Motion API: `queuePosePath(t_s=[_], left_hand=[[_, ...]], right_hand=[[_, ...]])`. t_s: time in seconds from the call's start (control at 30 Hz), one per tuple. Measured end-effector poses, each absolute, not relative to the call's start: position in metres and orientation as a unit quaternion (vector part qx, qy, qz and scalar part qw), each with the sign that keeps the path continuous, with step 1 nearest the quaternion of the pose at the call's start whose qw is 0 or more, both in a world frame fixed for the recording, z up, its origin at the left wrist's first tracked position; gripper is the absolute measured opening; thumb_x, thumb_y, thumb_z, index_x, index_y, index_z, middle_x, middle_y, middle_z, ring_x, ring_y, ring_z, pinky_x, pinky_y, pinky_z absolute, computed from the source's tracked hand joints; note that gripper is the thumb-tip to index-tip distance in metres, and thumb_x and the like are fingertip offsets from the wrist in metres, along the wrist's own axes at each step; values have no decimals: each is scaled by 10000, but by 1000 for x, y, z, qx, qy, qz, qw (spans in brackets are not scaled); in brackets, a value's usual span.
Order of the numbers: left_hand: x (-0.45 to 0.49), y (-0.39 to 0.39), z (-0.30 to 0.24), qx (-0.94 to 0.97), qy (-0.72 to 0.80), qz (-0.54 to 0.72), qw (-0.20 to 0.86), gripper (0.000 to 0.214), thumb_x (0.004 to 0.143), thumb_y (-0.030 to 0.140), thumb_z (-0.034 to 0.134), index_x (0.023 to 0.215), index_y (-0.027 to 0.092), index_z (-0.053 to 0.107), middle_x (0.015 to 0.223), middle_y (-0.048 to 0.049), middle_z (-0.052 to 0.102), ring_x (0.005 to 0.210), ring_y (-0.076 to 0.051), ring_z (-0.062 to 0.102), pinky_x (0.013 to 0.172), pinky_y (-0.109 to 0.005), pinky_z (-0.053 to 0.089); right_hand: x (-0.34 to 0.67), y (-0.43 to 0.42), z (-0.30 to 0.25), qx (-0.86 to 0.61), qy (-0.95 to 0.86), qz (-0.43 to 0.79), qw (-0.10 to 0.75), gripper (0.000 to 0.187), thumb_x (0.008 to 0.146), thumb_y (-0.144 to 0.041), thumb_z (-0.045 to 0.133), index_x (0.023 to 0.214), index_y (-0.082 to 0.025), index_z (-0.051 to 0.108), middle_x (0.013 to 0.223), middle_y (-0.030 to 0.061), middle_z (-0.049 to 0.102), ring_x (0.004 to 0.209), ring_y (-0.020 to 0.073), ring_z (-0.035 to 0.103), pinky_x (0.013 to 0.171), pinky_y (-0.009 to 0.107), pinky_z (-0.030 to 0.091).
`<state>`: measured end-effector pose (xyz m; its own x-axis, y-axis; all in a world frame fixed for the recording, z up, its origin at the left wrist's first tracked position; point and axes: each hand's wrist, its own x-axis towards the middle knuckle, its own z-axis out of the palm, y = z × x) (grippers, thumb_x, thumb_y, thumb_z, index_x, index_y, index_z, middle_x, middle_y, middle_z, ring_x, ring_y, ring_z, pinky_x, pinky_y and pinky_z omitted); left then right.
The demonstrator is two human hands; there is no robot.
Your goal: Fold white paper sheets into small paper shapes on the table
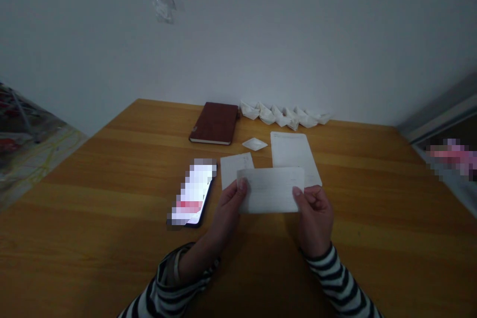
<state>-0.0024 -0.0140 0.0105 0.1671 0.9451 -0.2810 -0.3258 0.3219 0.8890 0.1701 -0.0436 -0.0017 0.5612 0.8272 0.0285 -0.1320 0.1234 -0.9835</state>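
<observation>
Both hands hold a folded white sheet of paper (271, 190) just above the wooden table (112, 208). My left hand (228, 211) pinches its left edge, thumb on top. Its right edge is pinched by my right hand (315, 216). Both arms wear striped sleeves. Behind the held sheet lie a smaller paper piece (233, 166) and a larger flat sheet (292, 151).
A phone (194, 194) with a lit screen lies left of my hands. A dark red notebook (215, 123) rests further back. One small folded paper boat (255, 144) sits mid-table, and several more paper boats (283, 115) line the wall edge.
</observation>
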Motion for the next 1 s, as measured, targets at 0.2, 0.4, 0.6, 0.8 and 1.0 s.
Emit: queuePosePath(t_s=[0.2,0.4,0.6,0.8,1.0], left_hand=[[-1,-13,13,322,443,477,688,474,789,563,676,988,132,679,861,-70,702,820,-216,623,684,-280,449],[0,-13,18,307,441,482,692,527,750,579,708,1008,120,680,876,-84,711,864,-238,642,718,-302,484],[-3,-11,11,318,442,480,688,481,784,554,689,1011,131,683,923,-79,718,865,-219,639,717,-282,468],[-2,-11,13,314,444,477,691,506,769,581,688,976,120,690,866,-74,718,807,-213,641,677,-280,458],[-2,-11,16,296,432,471,710,509,751,585,705,925,107,699,845,-81,715,769,-201,637,675,-280,458]], right_hand=[[170,-44,2,-553,-268,392,684,367,699,-377,814,898,-223,547,596,-51,670,540,126,617,575,239,490],[171,-45,4,-566,-291,393,663,513,725,-379,795,1169,-218,594,642,-24,736,564,155,665,598,275,525],[173,-43,-1,-561,-263,413,667,449,687,-361,830,1075,-189,684,758,36,781,663,177,716,676,317,568],[174,-44,-2,-557,-247,430,666,375,666,-349,847,981,-176,738,846,67,789,711,193,732,709,347,589],[174,-45,-3,-569,-267,408,662,333,693,-368,829,951,-175,745,866,88,790,731,217,736,690,370,593]])
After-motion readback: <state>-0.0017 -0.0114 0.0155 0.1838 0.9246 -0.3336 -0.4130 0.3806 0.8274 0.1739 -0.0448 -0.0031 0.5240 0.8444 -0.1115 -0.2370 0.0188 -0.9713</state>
